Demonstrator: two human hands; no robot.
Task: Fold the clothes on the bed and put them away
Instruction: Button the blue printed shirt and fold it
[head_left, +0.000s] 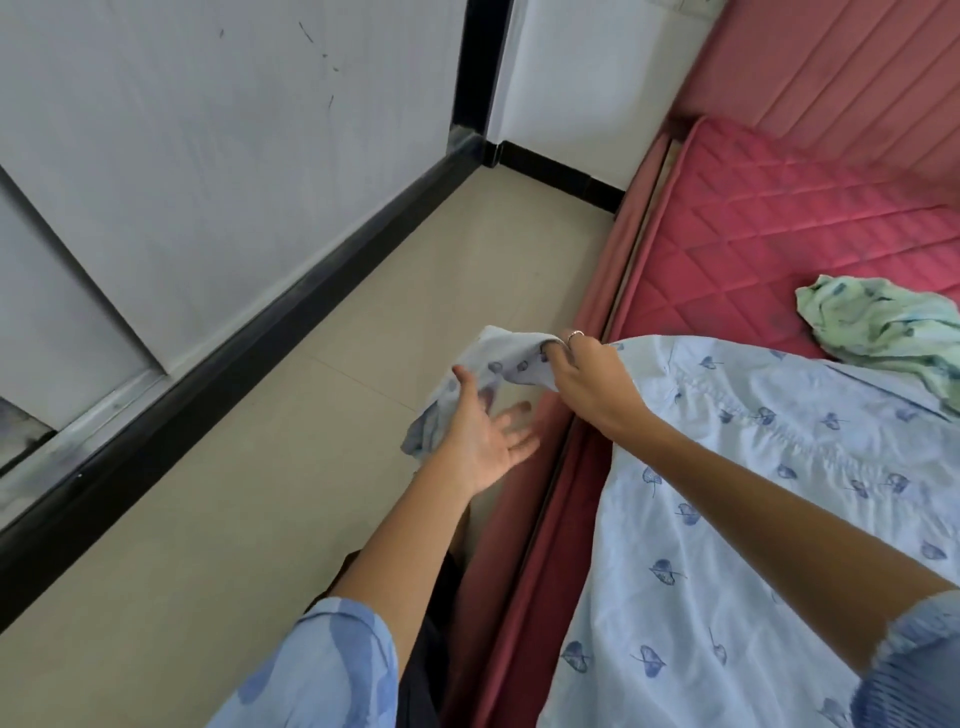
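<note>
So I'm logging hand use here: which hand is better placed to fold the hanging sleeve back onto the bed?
Probably the right hand: it already pinches the sleeve of the blue leaf-print shirt at the mattress edge. The left hand is open beside the cloth, gripping nothing.

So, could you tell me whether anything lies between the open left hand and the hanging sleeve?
Nothing visible does: the left hand is open right beside the sleeve of the blue shirt, which the right hand pinches.
</note>
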